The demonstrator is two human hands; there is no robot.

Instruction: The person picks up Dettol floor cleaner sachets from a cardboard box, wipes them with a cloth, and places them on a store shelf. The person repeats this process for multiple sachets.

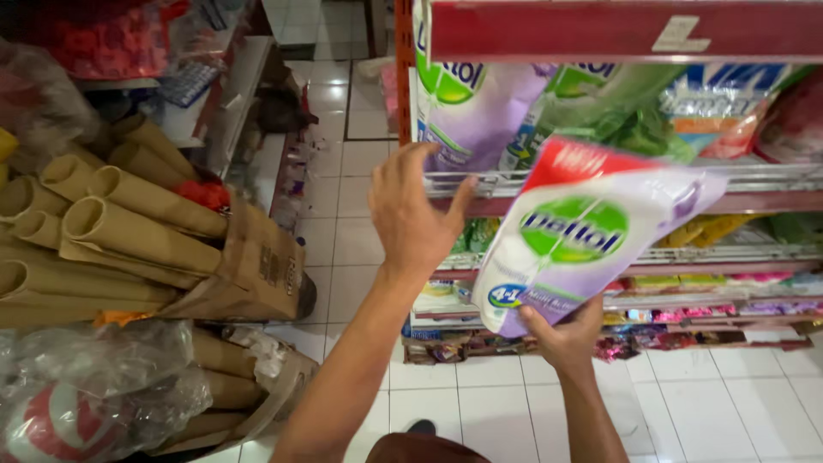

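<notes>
The right hand (566, 336) is clamped on the bottom corner of a purple-and-white refill pouch (583, 231), held tilted just before the shelf (617, 30). The left hand (411, 214), fingers spread and empty, reaches the purple pouches (480, 111) there. Parting those first, I judge, would let the floppy pouch slide in upright

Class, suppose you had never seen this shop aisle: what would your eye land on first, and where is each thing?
First comes the lilac refill pouch with its green oval badge, held up from below by the right hand at centre right. Beside it the left hand reaches toward similar pouches leaning on the red shelf above. On the left, rolled brown paper tubes lie stacked in a heap.
</notes>
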